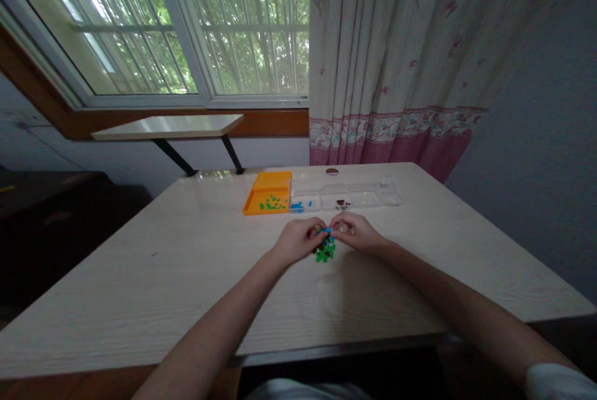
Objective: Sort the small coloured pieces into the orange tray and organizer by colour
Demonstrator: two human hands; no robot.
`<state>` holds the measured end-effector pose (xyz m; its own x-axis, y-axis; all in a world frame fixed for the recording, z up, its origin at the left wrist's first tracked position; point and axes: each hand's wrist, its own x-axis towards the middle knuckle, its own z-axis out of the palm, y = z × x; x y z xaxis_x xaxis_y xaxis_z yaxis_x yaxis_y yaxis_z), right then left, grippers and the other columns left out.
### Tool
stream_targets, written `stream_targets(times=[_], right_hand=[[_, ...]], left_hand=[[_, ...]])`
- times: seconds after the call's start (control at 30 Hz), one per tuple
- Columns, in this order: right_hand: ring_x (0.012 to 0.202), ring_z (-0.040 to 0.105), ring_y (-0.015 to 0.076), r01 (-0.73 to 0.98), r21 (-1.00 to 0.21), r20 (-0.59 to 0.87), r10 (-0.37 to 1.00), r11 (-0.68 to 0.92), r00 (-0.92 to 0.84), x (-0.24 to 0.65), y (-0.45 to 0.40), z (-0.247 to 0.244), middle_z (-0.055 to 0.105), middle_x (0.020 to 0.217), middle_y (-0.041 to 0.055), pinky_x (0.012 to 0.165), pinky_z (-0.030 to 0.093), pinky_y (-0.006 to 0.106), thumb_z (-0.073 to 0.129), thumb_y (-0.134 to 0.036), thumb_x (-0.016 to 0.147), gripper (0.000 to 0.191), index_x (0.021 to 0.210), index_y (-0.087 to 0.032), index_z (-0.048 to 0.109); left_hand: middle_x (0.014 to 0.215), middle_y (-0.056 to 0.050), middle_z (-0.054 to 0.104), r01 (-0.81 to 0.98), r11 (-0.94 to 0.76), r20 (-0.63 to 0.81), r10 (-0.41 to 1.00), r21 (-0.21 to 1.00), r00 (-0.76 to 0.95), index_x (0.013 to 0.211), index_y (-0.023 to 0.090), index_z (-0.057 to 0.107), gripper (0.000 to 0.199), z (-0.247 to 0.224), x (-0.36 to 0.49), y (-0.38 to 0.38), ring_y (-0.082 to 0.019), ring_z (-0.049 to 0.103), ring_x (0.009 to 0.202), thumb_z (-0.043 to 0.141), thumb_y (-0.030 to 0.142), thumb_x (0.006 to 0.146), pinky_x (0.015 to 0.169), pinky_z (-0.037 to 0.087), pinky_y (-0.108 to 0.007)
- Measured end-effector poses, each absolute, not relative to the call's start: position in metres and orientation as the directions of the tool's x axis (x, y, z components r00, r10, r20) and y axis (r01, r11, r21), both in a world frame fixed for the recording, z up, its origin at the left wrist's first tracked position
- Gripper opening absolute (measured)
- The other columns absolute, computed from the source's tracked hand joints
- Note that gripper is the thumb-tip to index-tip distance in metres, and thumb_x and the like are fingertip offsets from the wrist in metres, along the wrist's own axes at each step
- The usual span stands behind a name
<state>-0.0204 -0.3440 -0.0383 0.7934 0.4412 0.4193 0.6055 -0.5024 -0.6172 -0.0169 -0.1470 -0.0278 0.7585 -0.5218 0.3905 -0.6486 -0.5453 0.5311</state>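
My left hand (301, 239) is closed round the left side of a small toy-brick model (325, 251), made of green, brown and blue pieces. The green pieces are at its lower end and the blue ones at the top. From the other side my right hand (355, 231) pinches at the blue top with thumb and forefinger. Whether it grips a loose blue piece or the model itself is too small to tell. The model is partly hidden by my fingers.
Behind my hands lies an orange tray (254, 204) with loose green pieces (274, 203). Beside it, a clear compartment box (364, 202) holds blue pieces (298, 206) and dark brown pieces (342, 204). A round brown object (332, 171) sits near the back edge. A raised shelf (177, 126) stands at the back left.
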Motion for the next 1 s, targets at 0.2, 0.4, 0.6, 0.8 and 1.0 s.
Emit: stream_targets(times=[0.2, 0.4, 0.6, 0.8, 1.0], right_hand=[[0.062, 0.049, 0.0101, 0.673, -0.524, 0.408, 0.540, -0.521, 0.736, -0.019, -0.350, -0.034, 0.058, 0.081, 0.0035, 0.059, 0.040, 0.021, 0.051, -0.027, 0.079, 0.014, 0.085, -0.016, 0.059], [0.081, 0.054, 0.0140, 0.704, -0.454, 0.352, 0.616, -0.546, 0.704, -0.017, -0.355, -0.036, 0.059, 0.090, 0.0058, 0.074, 0.042, 0.025, 0.048, -0.023, 0.081, 0.021, 0.097, -0.018, 0.060], [0.088, 0.054, 0.0151, 0.704, -0.428, 0.324, 0.630, -0.567, 0.705, -0.018, -0.354, -0.037, 0.058, 0.093, 0.0056, 0.079, 0.041, 0.026, 0.048, -0.021, 0.081, 0.021, 0.098, -0.019, 0.060], [0.088, 0.054, 0.0155, 0.701, -0.428, 0.315, 0.633, -0.571, 0.708, -0.018, -0.354, -0.039, 0.059, 0.092, 0.0051, 0.079, 0.042, 0.027, 0.049, -0.021, 0.080, 0.018, 0.095, -0.019, 0.060], [0.088, 0.054, 0.0151, 0.705, -0.420, 0.293, 0.650, -0.571, 0.701, -0.018, -0.355, -0.037, 0.059, 0.094, 0.0052, 0.078, 0.042, 0.026, 0.048, -0.022, 0.081, 0.022, 0.101, -0.020, 0.058]], left_hand=[[0.046, 0.007, 0.042, -0.645, -0.542, 0.541, -0.365, 0.539, 0.758, 0.084, 0.018, 0.060, 0.017, -0.022, -0.013, -0.141, -0.005, 0.039, 0.042, 0.052, 0.030, 0.076, 0.045, 0.029, -0.015], [0.045, 0.008, 0.041, -0.711, -0.523, 0.724, -0.233, 0.469, 0.649, 0.083, 0.017, 0.059, 0.016, -0.011, -0.016, -0.136, -0.004, 0.038, 0.040, 0.053, 0.029, 0.075, 0.044, 0.031, -0.015], [0.044, 0.007, 0.043, -0.727, -0.561, 0.801, -0.176, 0.395, 0.572, 0.080, 0.017, 0.061, 0.016, -0.007, -0.023, -0.138, -0.003, 0.038, 0.039, 0.054, 0.030, 0.075, 0.044, 0.032, -0.014], [0.044, 0.006, 0.045, -0.693, -0.598, 0.791, -0.154, 0.402, 0.592, 0.079, 0.018, 0.062, 0.020, -0.005, -0.026, -0.139, -0.004, 0.039, 0.039, 0.052, 0.034, 0.076, 0.045, 0.033, -0.014], [0.045, 0.007, 0.044, -0.705, -0.574, 0.780, -0.174, 0.416, 0.601, 0.081, 0.017, 0.062, 0.019, -0.008, -0.022, -0.137, -0.004, 0.039, 0.040, 0.053, 0.033, 0.076, 0.047, 0.032, -0.015]])
